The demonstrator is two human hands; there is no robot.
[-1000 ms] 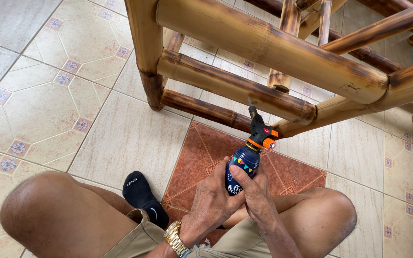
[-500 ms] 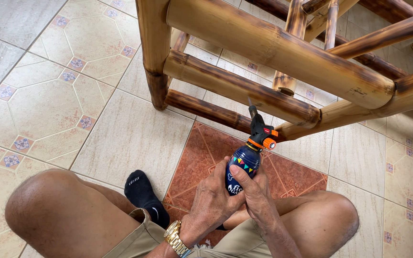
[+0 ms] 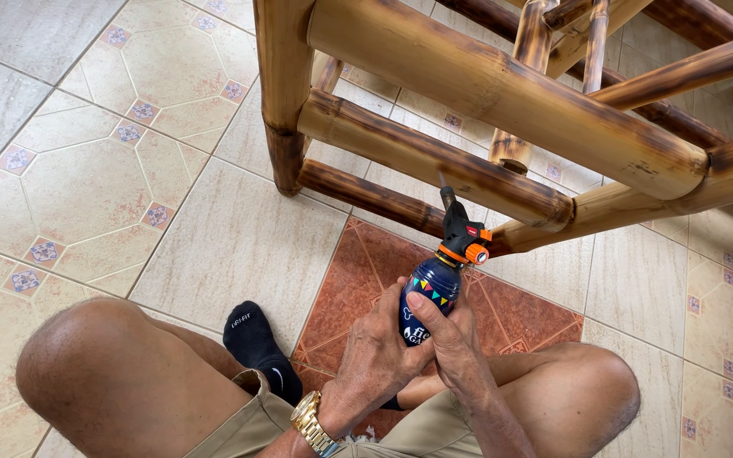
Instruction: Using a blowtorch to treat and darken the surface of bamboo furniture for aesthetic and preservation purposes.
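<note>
Both my hands wrap around a dark blue gas canister [image 3: 431, 293] topped by a black and orange torch head [image 3: 461, 233]. My left hand [image 3: 376, 356] cups its lower left side, and my right hand [image 3: 451, 343] covers its lower right. The nozzle points up at a bamboo rail [image 3: 434, 161] of a bamboo furniture frame [image 3: 502, 85], whose poles show dark scorched patches. I sit cross-legged on the floor, the canister between my knees.
My left knee [image 3: 120, 382] and black-socked foot [image 3: 256, 343] lie at the lower left, my right knee [image 3: 578, 394] at the lower right. A bamboo leg [image 3: 286, 102] stands on beige patterned tiles [image 3: 95, 170]; a red tile [image 3: 366, 271] lies under the torch.
The view has shifted slightly; the torch and both hands stay in nearly the same place under the bamboo rail.
</note>
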